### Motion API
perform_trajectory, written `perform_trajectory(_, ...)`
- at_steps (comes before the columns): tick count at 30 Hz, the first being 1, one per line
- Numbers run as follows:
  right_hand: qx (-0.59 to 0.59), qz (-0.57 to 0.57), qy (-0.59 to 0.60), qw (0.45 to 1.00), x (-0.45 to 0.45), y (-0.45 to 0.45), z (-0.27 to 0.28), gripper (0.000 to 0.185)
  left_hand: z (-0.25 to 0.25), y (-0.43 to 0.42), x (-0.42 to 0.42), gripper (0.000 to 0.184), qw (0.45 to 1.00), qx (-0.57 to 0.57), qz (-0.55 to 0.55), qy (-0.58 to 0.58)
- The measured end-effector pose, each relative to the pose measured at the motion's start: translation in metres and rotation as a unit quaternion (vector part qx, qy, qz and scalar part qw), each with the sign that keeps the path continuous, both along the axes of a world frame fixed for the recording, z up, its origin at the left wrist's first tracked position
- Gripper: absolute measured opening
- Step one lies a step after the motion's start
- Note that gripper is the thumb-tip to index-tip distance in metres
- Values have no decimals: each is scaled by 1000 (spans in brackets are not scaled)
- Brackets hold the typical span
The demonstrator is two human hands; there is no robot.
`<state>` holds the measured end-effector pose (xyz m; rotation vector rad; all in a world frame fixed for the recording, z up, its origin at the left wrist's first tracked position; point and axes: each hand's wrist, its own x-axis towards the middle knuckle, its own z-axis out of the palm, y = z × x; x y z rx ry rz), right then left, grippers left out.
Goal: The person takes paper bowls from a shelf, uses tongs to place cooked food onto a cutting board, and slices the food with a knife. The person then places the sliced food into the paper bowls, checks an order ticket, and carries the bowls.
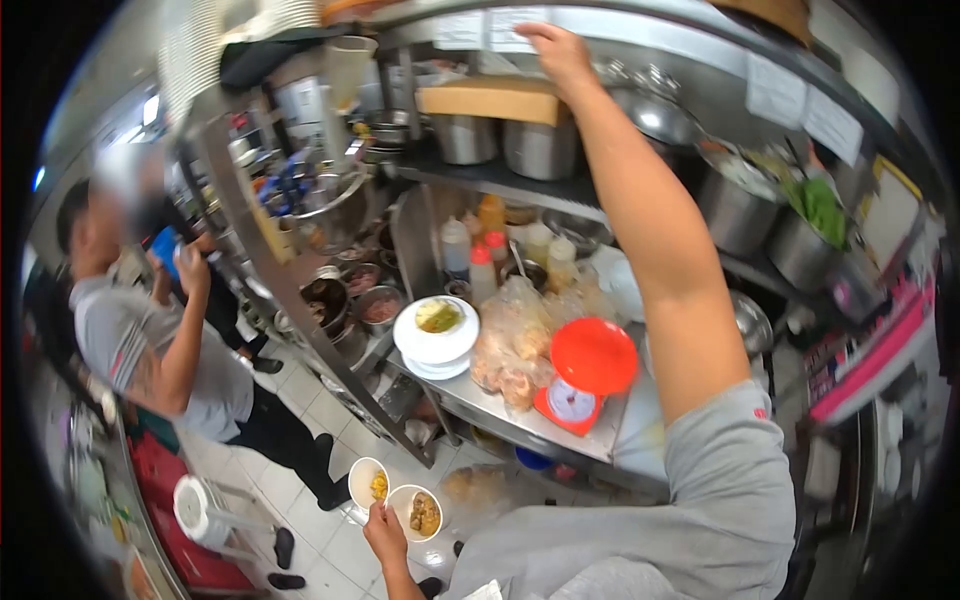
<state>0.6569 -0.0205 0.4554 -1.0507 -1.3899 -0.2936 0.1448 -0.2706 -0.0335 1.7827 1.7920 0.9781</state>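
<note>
Two white paper bowls are in my left hand [385, 535], its fingers closed at their rims. One bowl [364, 490] has yellow food inside; the other bowl [408, 497] contains brownish chunks. My right arm reaches up over the counter. At the shelf's upper edge, my right hand [560, 58] has a finger stretched out by a white paper sheet [507, 32], and nothing shows in it. Whether it touches the sheet I cannot tell. Below the arm stand a red kitchen scale [590, 368], plastic bags of pale food [512, 345] and stacked white plates [437, 335].
Squeeze bottles [482, 272] stand behind the bags. Steel containers under a cardboard piece [490, 100] sit on the shelf. At left, a person in a grey shirt [170, 340] holds a blue object. A white stool [205, 510] stands on the tiled floor.
</note>
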Motion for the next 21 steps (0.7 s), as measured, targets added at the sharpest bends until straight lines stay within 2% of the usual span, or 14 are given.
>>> perform_trajectory(1,-24,-68,-3,997,-14,-23,-6,26,3,2,-1,17,1000,18,3,-9)
perform_trajectory(2,26,-82,-30,996,-4,-18,-15,28,5,13,1,17,999,40,1,-23)
perform_trajectory(3,34,-96,-28,994,-10,-35,-22,29,1,23,-1,17,998,41,-36,-18)
perform_trajectory(7,48,-180,-65,980,-14,-115,-48,29,-20,45,-18,17,998,27,-58,-24)
perform_trajectory(9,9,-140,-10,990,-8,-165,-54,31,-14,53,-20,17,997,12,-71,0)
perform_trajectory(13,11,-186,8,983,19,-217,-63,32,-14,70,-24,19,995,-14,-94,14)
perform_trajectory(18,-44,-201,1,979,26,-239,-81,32,-3,78,-11,16,990,42,-132,30)
perform_trajectory(21,-43,-190,3,981,26,-245,-85,32,-7,81,-4,16,988,27,-152,2)
